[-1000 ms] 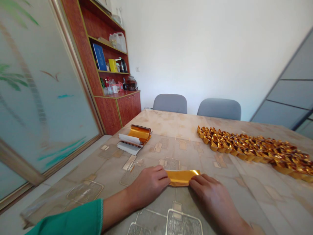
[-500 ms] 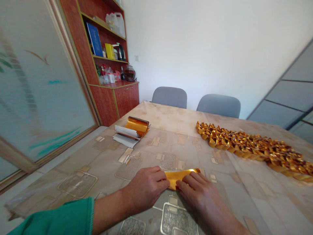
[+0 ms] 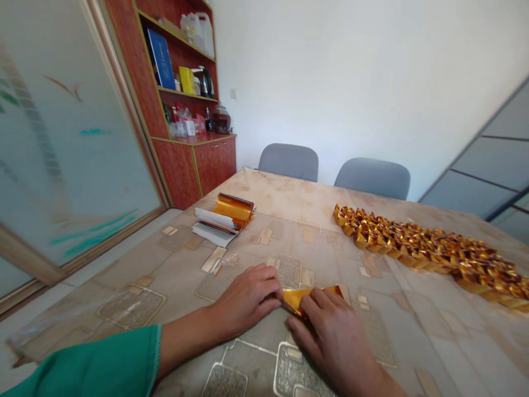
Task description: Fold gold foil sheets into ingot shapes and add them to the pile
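Between my two hands lies a sheet of gold foil paper [image 3: 292, 298], partly folded, on the patterned tablecloth. My left hand [image 3: 252, 295] is closed in a pinch at its left end, thumb and fingertips together. Over the right part of the paper, my right hand [image 3: 330, 325] has its fingers curled down onto it, with the thumb lower and a little apart. The right hand hides much of the paper, and its far corner shows beyond the knuckles.
A curled stack of gold foil sheets [image 3: 233, 208] with white backs lies at the table's far left. Rows of folded gold paper pieces [image 3: 417, 240] stretch along the right. Two grey chairs [image 3: 289, 161] stand behind the table [image 3: 285, 190]; a red-brown cabinet [image 3: 177, 165] is at left.
The foil paper's near edge has been folded or turned up, so less of it shows. My left hand has shifted slightly up, and my right thumb has moved down and left.
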Demonstrator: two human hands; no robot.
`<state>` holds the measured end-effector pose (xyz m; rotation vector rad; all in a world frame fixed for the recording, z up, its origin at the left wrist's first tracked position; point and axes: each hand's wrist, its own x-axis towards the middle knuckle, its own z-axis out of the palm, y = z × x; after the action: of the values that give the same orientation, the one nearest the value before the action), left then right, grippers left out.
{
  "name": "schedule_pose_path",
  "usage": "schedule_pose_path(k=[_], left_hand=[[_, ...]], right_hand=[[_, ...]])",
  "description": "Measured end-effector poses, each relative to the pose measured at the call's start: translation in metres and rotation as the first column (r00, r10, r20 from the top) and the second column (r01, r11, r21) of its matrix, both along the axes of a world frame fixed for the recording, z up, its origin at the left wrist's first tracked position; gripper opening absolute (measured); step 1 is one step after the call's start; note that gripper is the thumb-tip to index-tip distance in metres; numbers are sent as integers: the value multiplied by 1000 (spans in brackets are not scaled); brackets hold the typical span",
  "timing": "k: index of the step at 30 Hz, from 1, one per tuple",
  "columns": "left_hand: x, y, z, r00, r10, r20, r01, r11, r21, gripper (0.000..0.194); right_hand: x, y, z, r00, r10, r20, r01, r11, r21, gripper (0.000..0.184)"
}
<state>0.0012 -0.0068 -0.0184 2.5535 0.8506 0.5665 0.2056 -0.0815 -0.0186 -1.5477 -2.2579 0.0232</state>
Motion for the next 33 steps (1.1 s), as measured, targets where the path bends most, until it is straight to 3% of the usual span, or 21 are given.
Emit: schedule_pose_path(k=[11, 22, 33], left_hand=[[-1, 23, 13, 996, -69, -55, 66, 996, -63, 13], [8, 29, 12, 993, -10, -118, 5, 999, -40, 11], [9, 28, 6, 993, 27, -115, -27, 1000, -4, 13]], right_hand=[[2, 6, -11, 980, -56, -192, 51, 998, -31, 23], [1, 10, -22, 990, -97, -98, 109, 987, 119, 19], [1, 8, -23, 989, -110, -95, 119, 989, 90, 14]])
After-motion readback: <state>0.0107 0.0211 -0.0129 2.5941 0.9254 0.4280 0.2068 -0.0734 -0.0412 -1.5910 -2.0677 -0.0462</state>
